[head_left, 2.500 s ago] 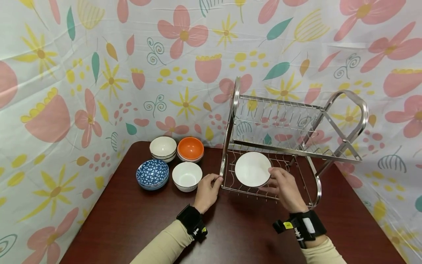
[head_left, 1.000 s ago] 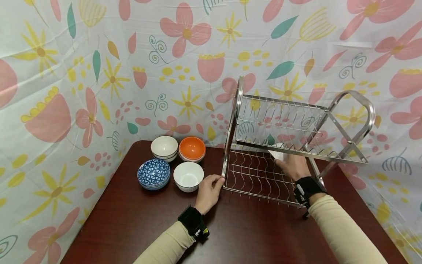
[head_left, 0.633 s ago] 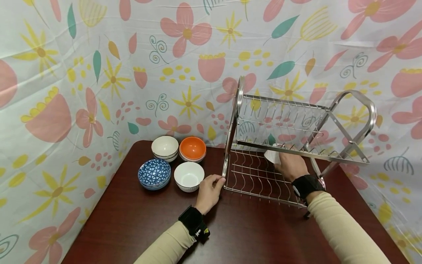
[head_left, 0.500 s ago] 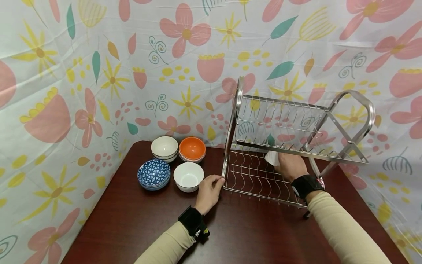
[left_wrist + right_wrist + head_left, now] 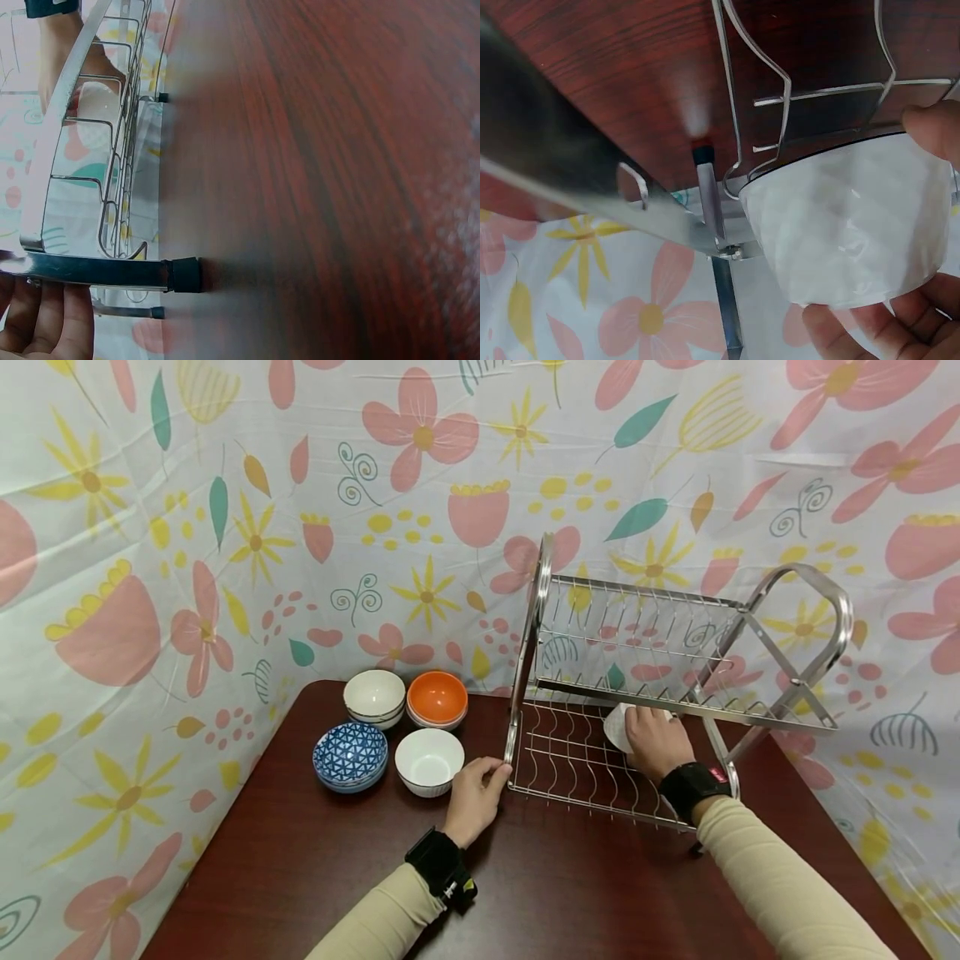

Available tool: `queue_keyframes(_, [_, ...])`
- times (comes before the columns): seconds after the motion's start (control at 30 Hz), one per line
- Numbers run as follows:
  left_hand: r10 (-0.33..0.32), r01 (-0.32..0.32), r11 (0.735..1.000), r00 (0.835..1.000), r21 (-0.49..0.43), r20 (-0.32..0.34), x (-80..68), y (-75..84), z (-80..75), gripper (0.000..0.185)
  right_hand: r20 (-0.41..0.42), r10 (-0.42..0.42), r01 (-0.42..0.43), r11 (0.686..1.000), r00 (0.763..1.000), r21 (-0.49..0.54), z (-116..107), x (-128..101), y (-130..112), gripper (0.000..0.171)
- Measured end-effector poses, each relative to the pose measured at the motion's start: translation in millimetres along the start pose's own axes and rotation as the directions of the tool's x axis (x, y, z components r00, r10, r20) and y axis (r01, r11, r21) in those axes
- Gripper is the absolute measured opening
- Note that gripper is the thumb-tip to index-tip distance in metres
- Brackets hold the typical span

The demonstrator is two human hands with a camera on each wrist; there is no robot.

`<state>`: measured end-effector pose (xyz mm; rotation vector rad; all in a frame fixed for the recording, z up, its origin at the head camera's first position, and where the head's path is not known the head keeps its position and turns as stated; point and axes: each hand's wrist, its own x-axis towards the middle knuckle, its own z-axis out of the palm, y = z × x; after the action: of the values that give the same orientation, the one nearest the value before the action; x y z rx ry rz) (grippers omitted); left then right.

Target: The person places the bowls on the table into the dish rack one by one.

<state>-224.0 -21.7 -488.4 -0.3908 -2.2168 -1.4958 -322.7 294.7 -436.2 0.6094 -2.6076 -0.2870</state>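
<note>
A white bowl [image 5: 617, 728] with a faceted outside is at the right rear of the dish rack's lower tier, under the upper shelf. My right hand [image 5: 660, 739] grips it, fingers over its base. In the right wrist view the bowl [image 5: 847, 221] has its dark rim towards the rack wires, with the thumb at the rim and the fingertips at the base. My left hand [image 5: 474, 797] pinches the front left corner of the steel dish rack [image 5: 512, 739]. The left wrist view has these fingers [image 5: 56, 322] behind the frame.
Left of the rack on the dark wooden table [image 5: 525, 893] stand blue patterned bowls [image 5: 350, 753], cream bowls [image 5: 374, 695], an orange bowl [image 5: 437, 697] on a lighter one, and a white bowl [image 5: 429, 760]. The upper shelf [image 5: 682, 703] overhangs my right hand. A flowered cloth [image 5: 300, 527] hangs behind.
My right hand has carried the white bowl from the rack's front to its right rear, turning it from opening up to rim down. Lately it has shifted slightly. My left hand has stayed put.
</note>
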Motion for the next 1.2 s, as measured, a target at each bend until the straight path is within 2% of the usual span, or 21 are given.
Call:
queue_keyframes(0.13, [0.0, 0.0, 1.0, 1.0, 0.002, 0.0, 0.0, 0.3, -0.2, 0.02, -0.029, -0.015, 0.015, 1.0, 0.999, -0.013, 3.0, -1.5, -0.3, 0.06])
queue_keyframes(0.37, [-0.01, 0.01, 1.0, 1.0, -0.003, 0.001, -0.4, 1.4, -0.6, 0.019, -0.02, -0.03, 0.029, 0.999, 0.999, -0.027, 3.8, -2.5, -0.9, 0.05])
queue_keyframes(0.63, [-0.027, 0.027, 1.0, 1.0, -0.011, 0.006, -1.1, 1.8, -0.8, 0.018, 0.007, -0.029, 0.029, 0.999, 1.0, -0.044, 2.2, -2.9, -1.1, 0.059])
queue_keyframes(1.2, [-0.013, 0.013, 1.0, 1.0, -0.014, -0.006, -0.4, 0.0, 0.8, 0.016, 0.044, -0.001, 0.002, 1.0, 0.999, -0.018, -5.8, -1.8, -2.5, 0.064])
